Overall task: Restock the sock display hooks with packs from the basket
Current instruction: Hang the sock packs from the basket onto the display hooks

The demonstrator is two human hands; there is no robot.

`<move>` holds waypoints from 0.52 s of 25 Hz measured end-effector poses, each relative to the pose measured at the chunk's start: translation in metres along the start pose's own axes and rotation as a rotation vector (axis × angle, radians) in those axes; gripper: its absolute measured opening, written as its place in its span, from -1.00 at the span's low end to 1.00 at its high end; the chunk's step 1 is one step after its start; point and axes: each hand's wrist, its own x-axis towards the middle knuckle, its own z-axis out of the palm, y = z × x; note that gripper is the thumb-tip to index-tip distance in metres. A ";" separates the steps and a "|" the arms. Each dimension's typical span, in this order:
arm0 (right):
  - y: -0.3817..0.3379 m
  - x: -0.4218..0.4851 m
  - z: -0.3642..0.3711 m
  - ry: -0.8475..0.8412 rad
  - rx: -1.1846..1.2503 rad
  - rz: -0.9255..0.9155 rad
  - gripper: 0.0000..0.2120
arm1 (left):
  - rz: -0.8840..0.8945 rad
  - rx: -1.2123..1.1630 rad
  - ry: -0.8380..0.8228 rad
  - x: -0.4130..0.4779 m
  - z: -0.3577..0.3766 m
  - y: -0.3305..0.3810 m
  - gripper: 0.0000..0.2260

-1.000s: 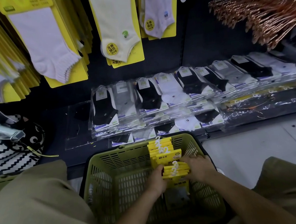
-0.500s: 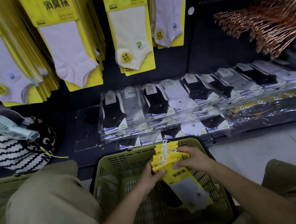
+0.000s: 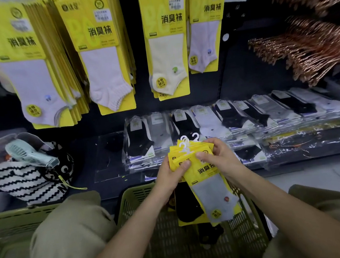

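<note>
Packs (image 3: 211, 189) raised — seemingly several, tops between fingers (image 3: 184, 164)

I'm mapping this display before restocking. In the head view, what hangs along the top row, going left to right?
Thick stack of yellow packs with a white sock → yellow stack with a ribbed-cuff white sock → cream sock pack → smaller pale sock pack → copper-coloured hangers.

Both hands (image 3: 194, 166) hold sock packs (image 3: 207, 179) — above basket (image 3: 130, 198).

Open gap between hanging packs (image 3: 105, 58) and bagged socks (image 3: 206, 123)
</note>
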 end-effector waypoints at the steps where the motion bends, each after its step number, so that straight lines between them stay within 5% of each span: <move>1: -0.006 0.002 0.004 0.033 -0.033 -0.027 -0.56 | 0.022 -0.006 0.001 0.004 -0.001 0.009 -0.65; 4: -0.022 0.010 0.014 0.247 -0.109 -0.092 -0.45 | 0.073 -0.029 0.048 0.017 -0.002 0.036 -0.76; 6: -0.036 0.017 0.019 0.352 -0.166 -0.124 -0.59 | 0.086 -0.021 0.061 0.025 -0.004 0.053 -0.77; 13: -0.100 0.053 0.025 0.295 -0.130 -0.303 -0.89 | 0.242 0.004 0.075 0.055 -0.018 0.128 -0.87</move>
